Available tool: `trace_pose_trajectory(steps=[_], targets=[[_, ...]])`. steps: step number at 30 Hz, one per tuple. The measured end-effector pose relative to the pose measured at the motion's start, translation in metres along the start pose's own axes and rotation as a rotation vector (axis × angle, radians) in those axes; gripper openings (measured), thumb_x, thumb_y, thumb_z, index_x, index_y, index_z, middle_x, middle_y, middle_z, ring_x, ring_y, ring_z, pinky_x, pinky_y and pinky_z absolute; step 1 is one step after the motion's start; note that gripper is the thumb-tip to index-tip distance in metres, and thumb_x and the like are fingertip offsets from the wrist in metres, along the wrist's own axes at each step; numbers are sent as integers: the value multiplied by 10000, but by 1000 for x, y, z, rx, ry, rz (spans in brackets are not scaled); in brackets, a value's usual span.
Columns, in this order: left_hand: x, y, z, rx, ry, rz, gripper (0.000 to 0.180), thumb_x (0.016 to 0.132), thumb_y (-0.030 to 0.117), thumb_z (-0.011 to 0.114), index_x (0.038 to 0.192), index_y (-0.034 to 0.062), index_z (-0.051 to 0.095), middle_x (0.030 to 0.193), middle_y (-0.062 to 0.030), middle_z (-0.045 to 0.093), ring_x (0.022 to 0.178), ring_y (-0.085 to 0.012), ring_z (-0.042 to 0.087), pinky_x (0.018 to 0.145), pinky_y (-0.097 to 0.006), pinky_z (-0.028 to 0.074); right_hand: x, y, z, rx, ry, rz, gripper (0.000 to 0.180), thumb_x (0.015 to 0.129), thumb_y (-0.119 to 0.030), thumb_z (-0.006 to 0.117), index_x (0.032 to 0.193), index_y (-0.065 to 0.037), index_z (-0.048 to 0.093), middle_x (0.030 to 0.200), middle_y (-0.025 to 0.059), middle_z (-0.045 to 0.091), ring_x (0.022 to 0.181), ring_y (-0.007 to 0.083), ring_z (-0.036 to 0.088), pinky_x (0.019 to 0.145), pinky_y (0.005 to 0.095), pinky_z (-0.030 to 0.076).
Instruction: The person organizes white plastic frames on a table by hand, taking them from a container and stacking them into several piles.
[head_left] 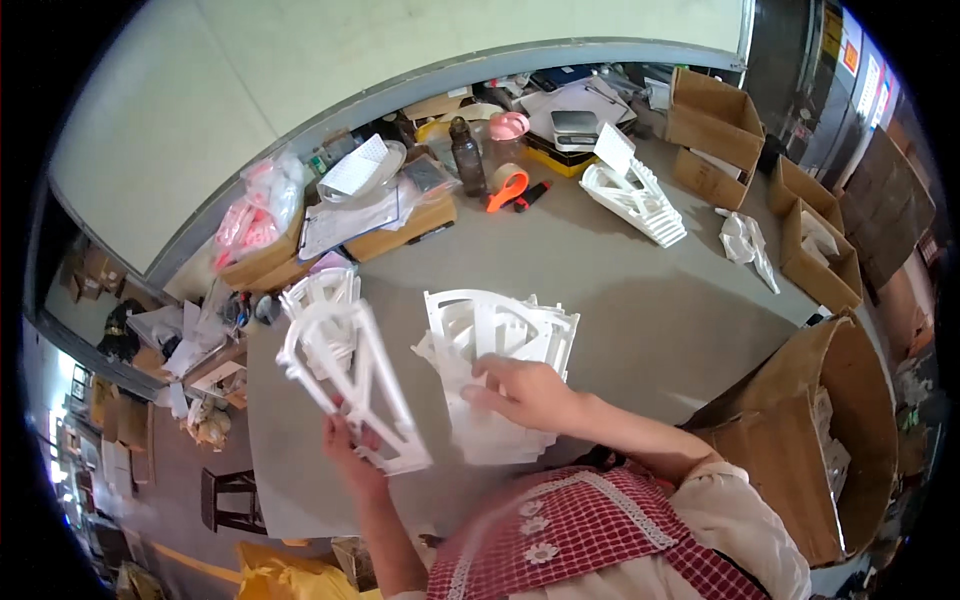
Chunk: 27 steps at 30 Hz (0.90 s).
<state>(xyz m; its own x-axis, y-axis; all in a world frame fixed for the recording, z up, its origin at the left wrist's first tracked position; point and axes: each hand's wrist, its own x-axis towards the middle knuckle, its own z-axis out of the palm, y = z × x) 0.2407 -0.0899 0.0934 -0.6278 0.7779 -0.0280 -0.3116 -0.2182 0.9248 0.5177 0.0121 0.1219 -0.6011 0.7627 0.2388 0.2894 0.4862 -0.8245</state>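
My left grip (352, 447) is closed on the near end of a white openwork frame (372, 375), fingers and thumb clamped around its edge. The frame's long axis slants from its broad, arched end at the far left down to its narrower end by my fingers. My right grip (535, 390) reaches across a pile of white frames (505, 318), thumb and forefinger a little apart at its left side; whether they pinch a piece I cannot tell.

That pile lies directly to the right of the held frame, with a strip of bench (402, 315) between them. Its long axis runs roughly away from me, arched ends far, and my right hand is the nearer one. Just beyond the held frame, partly behind it, rests a smaller white stack (322, 292).

Farther out, toward the right of the bench's far side, sits another white stack (640, 200), with crumpled white plastic (745, 245) beside it. An orange tape dispenser (508, 188) and a dark bottle (467, 157) stand at the far edge; an open carton (765, 440) is at my right.
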Motion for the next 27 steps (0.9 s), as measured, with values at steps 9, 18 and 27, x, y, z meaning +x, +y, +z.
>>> trace_pose_trajectory(steps=[9,18,27], targets=[[15,-116,-197,1181,280,88,305,894,106,560,1174,-13,545,801,-124,565,736,-312,591,645,-445,487,73,18,75,-578,-103,-37,474,845,-342,662,1088,39,517,752,137,666,667,306,678,547,415,515],[-4,-73,-87,1560,87,413,405,817,99,666,1202,16,573,1235,-232,546,1134,-405,527,967,-484,441,73,-10,39,-758,-45,-192,446,696,-140,720,1076,20,552,795,99,666,738,217,693,576,331,534],[-32,-51,75,1137,-392,654,235,862,124,663,1078,38,626,1095,-152,612,1038,-341,546,922,-435,411,59,39,26,-820,-85,75,300,798,-166,665,995,34,560,737,122,675,641,235,691,533,333,527]])
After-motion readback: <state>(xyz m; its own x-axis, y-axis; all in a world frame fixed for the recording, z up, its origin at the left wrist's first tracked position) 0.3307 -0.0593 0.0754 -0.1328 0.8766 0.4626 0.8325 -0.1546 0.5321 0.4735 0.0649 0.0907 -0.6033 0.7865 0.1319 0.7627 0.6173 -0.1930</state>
